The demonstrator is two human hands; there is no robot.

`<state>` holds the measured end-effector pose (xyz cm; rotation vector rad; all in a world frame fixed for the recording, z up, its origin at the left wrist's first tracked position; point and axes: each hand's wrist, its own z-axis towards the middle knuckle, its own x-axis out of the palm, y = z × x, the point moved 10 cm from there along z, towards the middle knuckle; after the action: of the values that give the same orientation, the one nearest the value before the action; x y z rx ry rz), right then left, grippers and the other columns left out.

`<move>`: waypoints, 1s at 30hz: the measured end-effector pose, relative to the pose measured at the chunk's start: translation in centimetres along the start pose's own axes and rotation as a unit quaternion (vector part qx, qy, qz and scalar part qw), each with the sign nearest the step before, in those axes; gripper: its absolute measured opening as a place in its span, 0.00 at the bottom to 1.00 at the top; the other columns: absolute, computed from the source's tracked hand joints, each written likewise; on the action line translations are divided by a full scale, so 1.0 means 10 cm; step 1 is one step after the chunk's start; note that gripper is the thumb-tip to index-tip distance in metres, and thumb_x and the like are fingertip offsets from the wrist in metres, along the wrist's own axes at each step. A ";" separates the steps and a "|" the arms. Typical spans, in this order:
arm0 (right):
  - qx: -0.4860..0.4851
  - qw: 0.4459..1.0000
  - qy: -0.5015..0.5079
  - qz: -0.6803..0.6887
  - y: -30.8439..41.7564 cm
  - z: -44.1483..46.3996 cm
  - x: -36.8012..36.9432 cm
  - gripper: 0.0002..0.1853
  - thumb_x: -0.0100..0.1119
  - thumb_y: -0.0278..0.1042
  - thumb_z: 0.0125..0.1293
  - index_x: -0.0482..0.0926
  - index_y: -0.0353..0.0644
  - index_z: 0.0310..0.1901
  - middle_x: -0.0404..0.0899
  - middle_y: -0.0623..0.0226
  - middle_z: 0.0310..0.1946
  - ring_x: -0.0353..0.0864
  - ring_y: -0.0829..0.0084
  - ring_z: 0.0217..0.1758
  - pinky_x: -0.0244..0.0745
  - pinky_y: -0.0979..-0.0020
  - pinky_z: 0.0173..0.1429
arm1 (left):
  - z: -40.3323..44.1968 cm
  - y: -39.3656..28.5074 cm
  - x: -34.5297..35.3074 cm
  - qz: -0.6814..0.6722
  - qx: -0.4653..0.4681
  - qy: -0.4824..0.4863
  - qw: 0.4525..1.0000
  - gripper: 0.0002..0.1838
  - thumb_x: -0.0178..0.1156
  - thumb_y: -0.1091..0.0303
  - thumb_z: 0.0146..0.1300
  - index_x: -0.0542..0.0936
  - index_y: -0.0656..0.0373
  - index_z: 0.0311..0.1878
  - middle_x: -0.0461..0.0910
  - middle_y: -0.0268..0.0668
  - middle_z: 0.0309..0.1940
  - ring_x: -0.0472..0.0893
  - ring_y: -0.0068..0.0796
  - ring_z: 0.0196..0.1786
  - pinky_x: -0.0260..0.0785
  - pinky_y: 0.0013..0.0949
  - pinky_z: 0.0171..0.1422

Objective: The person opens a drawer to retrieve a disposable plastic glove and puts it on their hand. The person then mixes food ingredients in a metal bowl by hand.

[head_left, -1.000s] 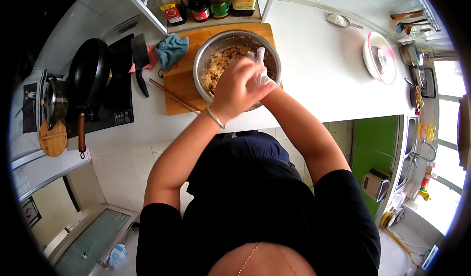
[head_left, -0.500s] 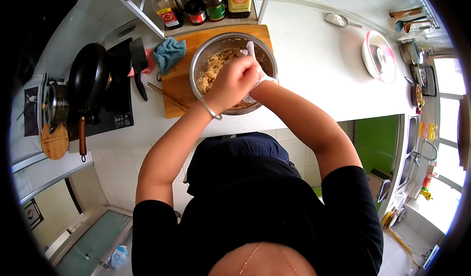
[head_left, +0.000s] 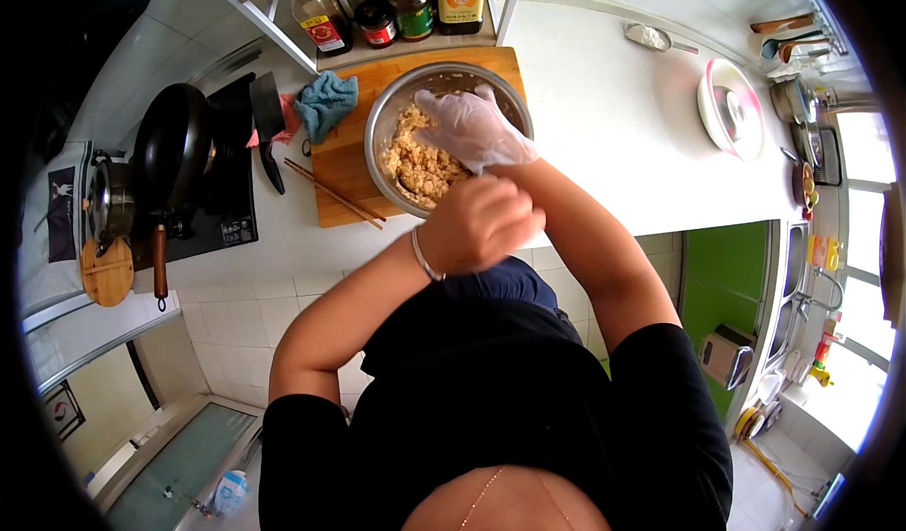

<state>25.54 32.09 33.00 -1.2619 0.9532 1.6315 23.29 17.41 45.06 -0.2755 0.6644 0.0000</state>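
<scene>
My right hand [head_left: 477, 127] wears a clear plastic glove and is over the metal bowl [head_left: 375, 158], its fingers spread and its thumb apart. Inside the bowl lies a crumbly light-brown mixture [head_left: 420, 165], partly covered by the gloved hand. My left hand [head_left: 483, 224] is bare with a bracelet at the wrist. Its fingers are curled, slightly blurred, with nothing visible in them; it is just below the glove's cuff at the bowl's near edge. The bowl stands on a wooden cutting board [head_left: 344, 168]. Chopsticks [head_left: 335, 194] rest across the board's left near corner.
A blue cloth [head_left: 327, 104] and a cleaver [head_left: 268, 125] lie left of the bowl, beside a black pan [head_left: 170, 144]. Behind is a rack with a sauce bottle [head_left: 321, 21] and several jars. A scoop [head_left: 658, 38] and a white-pink basin [head_left: 717, 125] are on the right counter.
My left hand has come away from the right wrist, moving down toward my body. My gloved right hand has turned, moved up-left over the mixture and now shows its spread fingers.
</scene>
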 end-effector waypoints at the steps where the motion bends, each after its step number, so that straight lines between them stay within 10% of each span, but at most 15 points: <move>1: 0.050 0.960 0.128 0.244 -0.01 0.03 0.02 0.24 0.55 0.48 0.66 0.71 0.43 0.58 0.82 0.57 0.37 0.79 0.52 0.50 0.71 0.54 0.60 | -0.02 -0.11 -0.09 -0.039 0.008 -0.034 0.999 0.08 0.69 0.69 0.52 0.78 0.58 0.29 0.74 0.32 0.25 0.74 0.30 0.26 0.68 0.30 0.31; 2: 0.095 0.943 0.135 0.289 -0.08 0.07 0.15 0.24 0.56 0.50 0.64 0.73 0.43 0.55 0.80 0.45 0.42 0.79 0.48 0.49 0.70 0.52 0.54 | -0.10 -0.14 -0.07 -0.039 0.007 -0.033 0.999 0.08 0.69 0.69 0.52 0.78 0.58 0.29 0.74 0.32 0.25 0.74 0.30 0.26 0.68 0.30 0.31; 5: 0.120 0.913 0.035 0.389 -0.16 0.12 0.42 0.24 0.56 0.51 0.63 0.75 0.41 0.54 0.79 0.44 0.45 0.79 0.48 0.50 0.74 0.58 0.50 | -0.81 0.72 0.24 -0.143 -0.466 -0.004 0.873 0.20 0.71 0.53 0.53 0.74 0.59 0.24 0.71 0.36 0.16 0.72 0.31 0.19 0.66 0.32 0.26; 7: 0.096 0.899 0.015 0.428 -0.11 0.14 0.51 0.24 0.57 0.50 0.63 0.77 0.40 0.53 0.79 0.44 0.46 0.79 0.50 0.51 0.73 0.58 0.53 | -0.97 0.96 0.31 -0.149 -0.523 -0.012 0.839 0.23 0.69 0.50 0.55 0.74 0.60 0.24 0.73 0.37 0.17 0.74 0.31 0.20 0.66 0.33 0.26; 9: 0.198 0.843 0.046 0.498 -0.15 0.04 0.48 0.24 0.59 0.48 0.63 0.77 0.42 0.55 0.79 0.44 0.48 0.78 0.52 0.53 0.73 0.63 0.55 | -0.95 1.00 0.34 -0.184 -0.531 -0.031 0.826 0.21 0.66 0.51 0.58 0.74 0.61 0.25 0.75 0.39 0.18 0.75 0.34 0.21 0.65 0.35 0.26; 13: -0.011 0.853 -0.057 0.518 -0.08 0.06 0.31 0.24 0.62 0.41 0.63 0.75 0.36 0.57 0.78 0.50 0.52 0.79 0.58 0.53 0.74 0.70 0.55 | -1.01 0.97 0.34 -0.138 -0.493 -0.013 0.859 0.14 0.60 0.64 0.63 0.73 0.60 0.24 0.76 0.39 0.20 0.75 0.41 0.22 0.66 0.37 0.27; 14: 0.162 0.791 0.057 0.588 -0.07 0.01 0.26 0.25 0.62 0.40 0.63 0.74 0.33 0.57 0.76 0.52 0.55 0.78 0.64 0.54 0.73 0.71 0.56 | -0.81 0.81 0.21 -0.099 -0.415 0.020 0.904 0.14 0.59 0.65 0.63 0.72 0.60 0.24 0.76 0.39 0.21 0.74 0.41 0.23 0.66 0.36 0.27; 17: 0.260 0.652 0.075 0.708 -0.09 0.01 0.61 0.26 0.62 0.40 0.65 0.72 0.34 0.60 0.74 0.55 0.57 0.75 0.69 0.58 0.69 0.72 0.61 | -0.56 0.46 0.08 -0.046 -0.239 0.084 0.966 0.12 0.58 0.64 0.63 0.73 0.58 0.25 0.75 0.35 0.22 0.75 0.32 0.23 0.66 0.33 0.27; 19: 0.244 0.597 0.023 0.764 -0.01 -0.04 0.35 0.28 0.62 0.40 0.65 0.70 0.35 0.62 0.74 0.57 0.57 0.73 0.71 0.59 0.66 0.74 0.63 | -1.12 0.89 0.18 -0.296 -0.540 -0.071 0.785 0.11 0.59 0.59 0.65 0.77 0.56 0.34 0.76 0.29 0.25 0.76 0.22 0.27 0.68 0.30 0.31; 21: 0.225 0.538 -0.031 0.812 0.03 0.00 0.20 0.30 0.63 0.39 0.65 0.67 0.36 0.65 0.74 0.58 0.57 0.71 0.73 0.61 0.64 0.75 0.65 | -1.39 1.10 0.46 -0.528 -0.622 -0.310 0.489 0.19 0.56 0.51 0.68 0.72 0.55 0.53 0.77 0.34 0.42 0.78 0.26 0.46 0.71 0.32 0.51; 24: 0.234 0.517 -0.061 0.821 0.07 -0.01 0.24 0.28 0.59 0.33 0.66 0.65 0.44 0.67 0.73 0.63 0.59 0.71 0.70 0.61 0.63 0.69 0.67 | -1.14 0.95 0.86 -0.629 -0.636 -0.259 0.364 0.25 0.63 0.50 0.62 0.72 0.55 0.55 0.77 0.38 0.44 0.78 0.35 0.52 0.72 0.37 0.55; 28: 0.219 0.617 -0.046 0.755 0.13 -0.14 0.57 0.28 0.60 0.26 0.64 0.68 0.45 0.66 0.74 0.62 0.58 0.73 0.71 0.57 0.69 0.69 0.62 | -1.26 0.81 1.15 -0.602 -0.624 -0.322 0.379 0.26 0.68 0.63 0.58 0.70 0.59 0.56 0.76 0.37 0.44 0.77 0.30 0.48 0.71 0.37 0.55; 30: 0.107 0.826 0.009 0.553 0.18 -0.16 0.41 0.19 0.57 0.27 0.64 0.76 0.42 0.57 0.80 0.58 0.48 0.79 0.66 0.48 0.74 0.69 0.56 | -1.17 0.57 1.17 -0.617 -0.651 -0.244 0.369 0.21 0.63 0.64 0.63 0.70 0.60 0.56 0.76 0.36 0.46 0.77 0.27 0.50 0.70 0.36 0.57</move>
<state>23.83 30.61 28.82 -0.5110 2.0445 2.2263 24.94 18.88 27.70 -2.2399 -0.4987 -0.8685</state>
